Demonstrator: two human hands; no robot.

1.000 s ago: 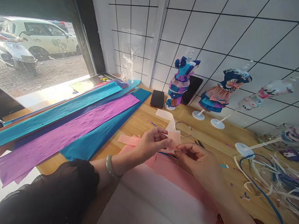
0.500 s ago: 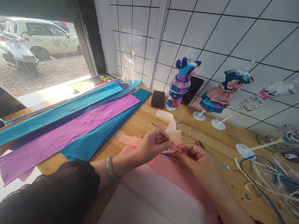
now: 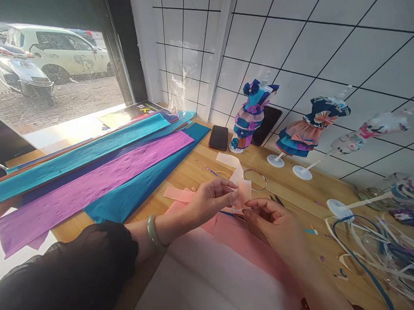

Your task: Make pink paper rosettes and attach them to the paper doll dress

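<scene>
A small pale pink crepe paper strip (image 3: 244, 191) is pinched between my two hands above the table. My left hand (image 3: 213, 196) grips its left side with thumb and forefinger, a green bangle on that wrist. My right hand (image 3: 271, 218) closes on the lower right corner. Behind the strip, a whitish paper band (image 3: 230, 160) trails away over the wood. Below my hands lie pink crepe paper (image 3: 243, 242) and a white sheet (image 3: 198, 277). Another pink strip (image 3: 176, 194) rests left of my left hand. Scissors (image 3: 276, 199) are partly hidden behind my right hand.
Purple crepe paper (image 3: 106, 176) and teal crepe paper (image 3: 148, 184) lie to the left. Dressed mini mannequins (image 3: 250, 113) stand along the tiled wall, beside a phone (image 3: 218, 137). A wire ring (image 3: 257, 179) lies beyond my hands. Tangled ribbons (image 3: 384, 257) cover the right.
My left fingers have shifted slightly on the pink strip, which now looks more creased and tilted. My right hand stays almost in place, still pinching the corner.
</scene>
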